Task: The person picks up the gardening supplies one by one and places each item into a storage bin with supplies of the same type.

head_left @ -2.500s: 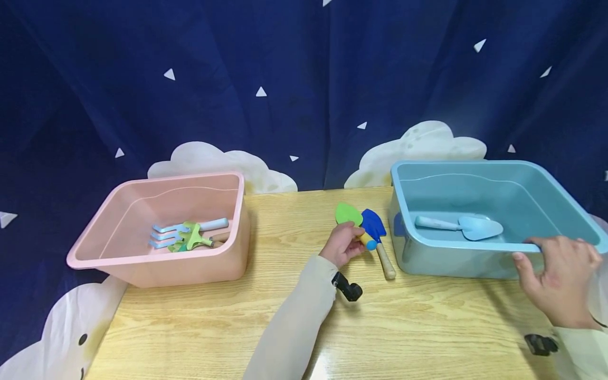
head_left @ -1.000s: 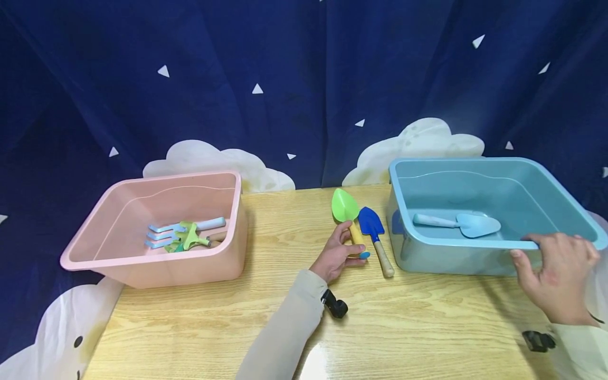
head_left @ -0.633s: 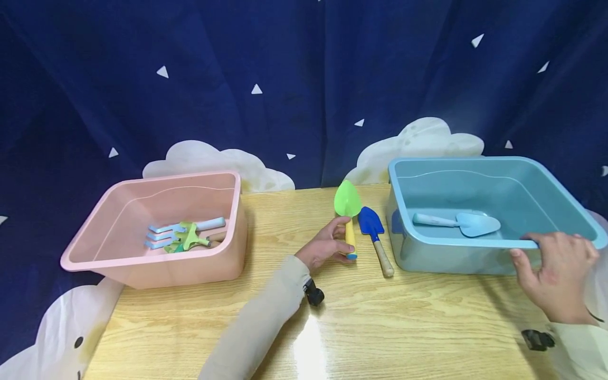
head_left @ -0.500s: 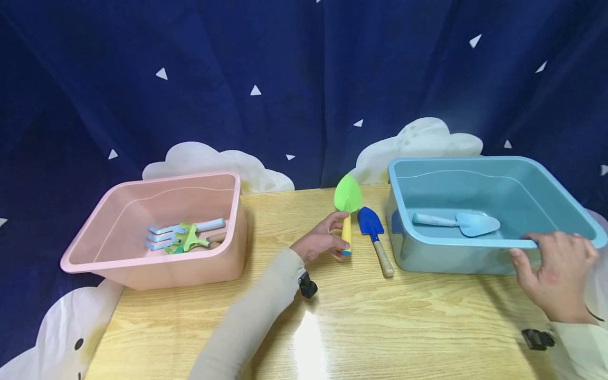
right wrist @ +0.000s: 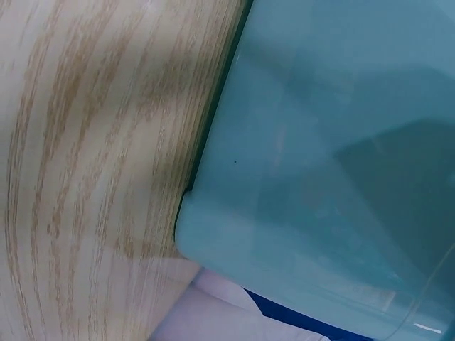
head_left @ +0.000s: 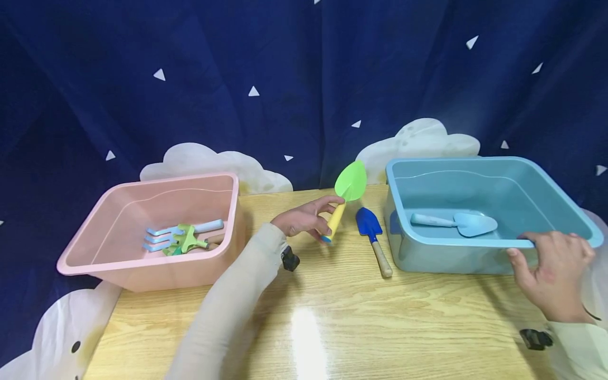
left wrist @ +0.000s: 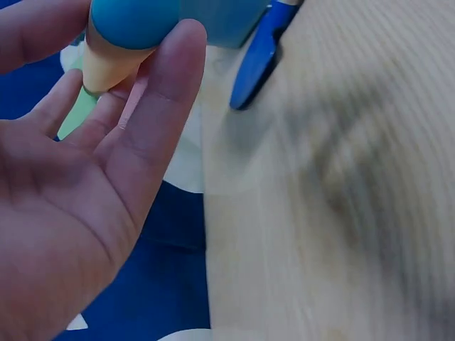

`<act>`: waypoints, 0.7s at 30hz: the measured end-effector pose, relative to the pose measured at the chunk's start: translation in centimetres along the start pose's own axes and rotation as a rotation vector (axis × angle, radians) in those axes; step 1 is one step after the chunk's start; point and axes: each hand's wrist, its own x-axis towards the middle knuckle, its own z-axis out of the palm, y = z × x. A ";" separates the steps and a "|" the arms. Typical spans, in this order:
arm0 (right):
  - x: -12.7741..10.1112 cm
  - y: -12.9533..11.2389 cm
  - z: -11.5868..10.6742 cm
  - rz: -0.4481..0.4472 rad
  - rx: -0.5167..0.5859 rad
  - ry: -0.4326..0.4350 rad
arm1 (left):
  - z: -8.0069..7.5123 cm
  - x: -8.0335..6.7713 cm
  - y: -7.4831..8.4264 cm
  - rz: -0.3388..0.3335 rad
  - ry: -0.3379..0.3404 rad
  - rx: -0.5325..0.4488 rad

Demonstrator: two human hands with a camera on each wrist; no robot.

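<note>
My left hand (head_left: pixel 306 217) pinches the yellow handle of a small trowel (head_left: pixel 351 182) between thumb and fingers. Its light green blade points up and away, and the handle's blue end cap (left wrist: pixel 135 21) shows close up in the left wrist view. The trowel is raised above the wooden table. To its right lies a dark blue trowel (head_left: pixel 369 221) with a wooden handle. My right hand (head_left: pixel 556 269) grips the front rim of a blue bin (head_left: pixel 451 258), fingers over the edge and thumb outside. The right wrist view shows the bin's wall, not the hand.
A light blue trowel (head_left: pixel 475 224) lies inside the blue bin. At the left stands a pink bin (head_left: pixel 190 274) holding a light blue hand fork (head_left: pixel 209 226), a green rake head (head_left: pixel 190 240) and a wooden handle. A navy curtain (head_left: pixel 285 79) hangs behind the table (head_left: pixel 361 327).
My left hand has picked the green trowel up beside the blue one and carried it left and up, its blade now tilting right. The right hand stays on the blue bin's rim.
</note>
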 end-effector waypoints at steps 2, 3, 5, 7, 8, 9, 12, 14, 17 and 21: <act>0.1 -0.1 0.0 0.001 0.002 0.000 | -0.2 -0.2 0.4 0.005 0.006 0.000; 0.1 -0.1 0.0 0.003 -0.001 -0.004 | -0.2 -0.2 0.6 0.007 0.010 0.004; 0.1 -0.1 0.0 0.006 -0.002 -0.001 | -0.3 -0.4 1.0 0.006 0.013 0.015; 0.1 -0.1 0.2 0.000 0.003 0.015 | -0.5 -0.5 1.5 0.009 0.015 0.033; 0.1 -0.1 0.3 -0.003 0.005 0.016 | -0.6 -0.6 1.8 0.011 0.017 0.047; 0.1 0.0 0.4 -0.010 0.011 0.025 | -0.8 -0.7 2.1 0.012 0.021 0.062; 0.1 0.3 0.2 -0.004 -0.021 -0.003 | -1.0 -0.7 3.4 0.028 0.024 0.106; 0.1 0.5 -0.2 0.016 -0.062 -0.041 | -1.0 -0.6 4.6 0.046 0.020 0.141; 0.1 0.6 -0.8 0.030 -0.100 -0.089 | -1.0 -0.3 6.4 0.070 0.010 0.188; 0.0 0.4 -0.5 0.013 -0.039 -0.063 | -0.9 -0.2 8.6 0.073 0.000 0.235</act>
